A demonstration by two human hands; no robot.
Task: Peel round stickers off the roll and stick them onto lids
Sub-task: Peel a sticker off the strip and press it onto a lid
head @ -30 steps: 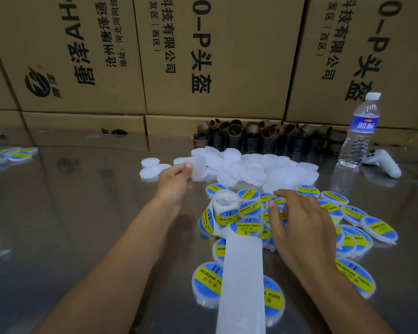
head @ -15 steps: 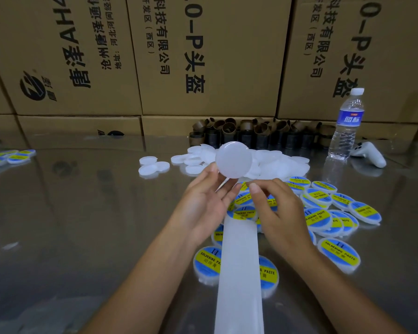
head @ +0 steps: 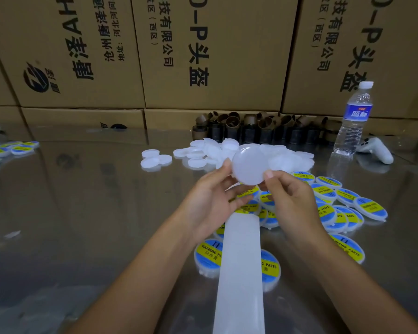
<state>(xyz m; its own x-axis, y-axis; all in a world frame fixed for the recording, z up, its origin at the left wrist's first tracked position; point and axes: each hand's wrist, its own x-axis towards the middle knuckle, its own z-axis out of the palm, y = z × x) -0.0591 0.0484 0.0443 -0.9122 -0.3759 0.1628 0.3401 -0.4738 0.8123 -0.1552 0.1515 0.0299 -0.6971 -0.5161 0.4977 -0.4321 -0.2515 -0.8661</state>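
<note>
Lid (head: pixel 250 168): blank, raised above table, between both hands.
Left hand (head: pixel 210 201): pinches left rim.
Right hand (head: pixel 292 201): thumb pinches right rim.
Strip (head: pixel 240 273): directly below lid, long axis toward person; next sticker hidden.

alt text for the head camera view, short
Left hand and right hand hold a blank white lid above a reflective table, over a white backing strip. Blue-and-yellow labelled lids lie around it, a pile of blank lids behind, with cardboard boxes and a water bottle beyond.
</note>
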